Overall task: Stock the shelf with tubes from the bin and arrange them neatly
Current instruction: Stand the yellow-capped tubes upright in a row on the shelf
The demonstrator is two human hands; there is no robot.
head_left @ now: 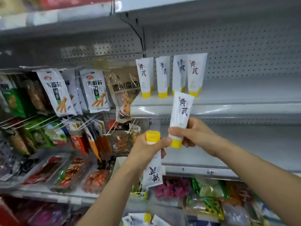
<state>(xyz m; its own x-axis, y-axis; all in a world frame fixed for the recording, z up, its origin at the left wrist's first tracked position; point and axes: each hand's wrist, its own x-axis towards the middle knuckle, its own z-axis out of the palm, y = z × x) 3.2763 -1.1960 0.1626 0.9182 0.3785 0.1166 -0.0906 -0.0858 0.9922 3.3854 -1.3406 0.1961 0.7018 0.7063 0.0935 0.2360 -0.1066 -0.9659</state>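
Several white tubes with yellow caps (171, 77) stand cap-down in a row at the left end of the grey shelf (244, 110). My right hand (195, 132) grips another such tube (181, 111) near its cap, upright, just below the shelf's front edge. My left hand (146, 147) holds a second tube (153, 172) the other way up, with its yellow cap on top and its flat end hanging down. More tubes (138, 219) lie at the bottom edge of the view; the bin itself is hidden.
Snack packets (96, 90) hang on pegs left of the shelf, one brown bag (123, 88) touching its left end. Packaged foods (68, 173) fill the lower left shelf, and bagged goods (206, 193) lie below. The shelf stretches bare to the right.
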